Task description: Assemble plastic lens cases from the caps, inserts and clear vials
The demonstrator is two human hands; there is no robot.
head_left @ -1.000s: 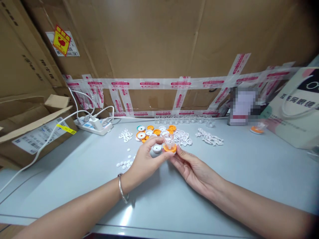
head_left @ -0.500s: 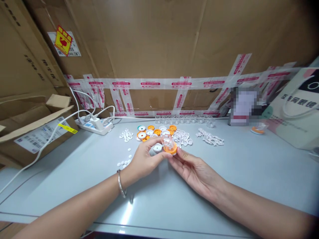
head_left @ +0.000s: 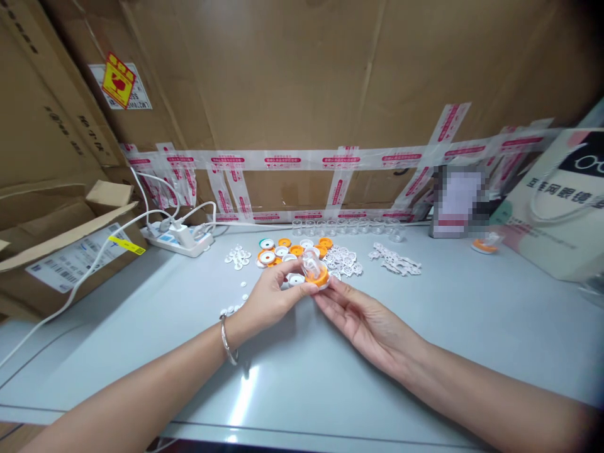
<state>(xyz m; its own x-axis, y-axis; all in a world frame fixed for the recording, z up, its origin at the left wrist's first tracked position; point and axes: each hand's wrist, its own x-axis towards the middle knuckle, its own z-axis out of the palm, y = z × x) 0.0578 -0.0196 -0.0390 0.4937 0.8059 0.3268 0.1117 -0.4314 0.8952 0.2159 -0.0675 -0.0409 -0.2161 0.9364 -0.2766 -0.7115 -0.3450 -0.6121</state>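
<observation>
Between my two hands is a small clear-domed plastic piece (head_left: 315, 272) with an orange ring and a white bottom, its dome leaning left. My left hand (head_left: 274, 294) grips it from the left, the thumb pressed on the orange ring. From the right, my right hand (head_left: 365, 321) pinches the base with thumb and fingertips. White gear-like parts inside the dome show only faintly. Just behind lie orange and white round caps (head_left: 296, 251), partly covered by my left hand. Small white discs (head_left: 243, 297) are scattered beside my left wrist.
Clear cups (head_left: 346, 227) line the back of the table. White cut-out parts (head_left: 343, 259) form a pile, with white strips (head_left: 395, 259) to its right. Small white pegs (head_left: 237, 257), a power strip (head_left: 191, 242) and an open carton (head_left: 70, 251) are left. Another domed piece (head_left: 486, 244) stands far right.
The domed piece has tipped further left and shifted slightly left in view. Both hands still hold it, and the whole view has shifted a little.
</observation>
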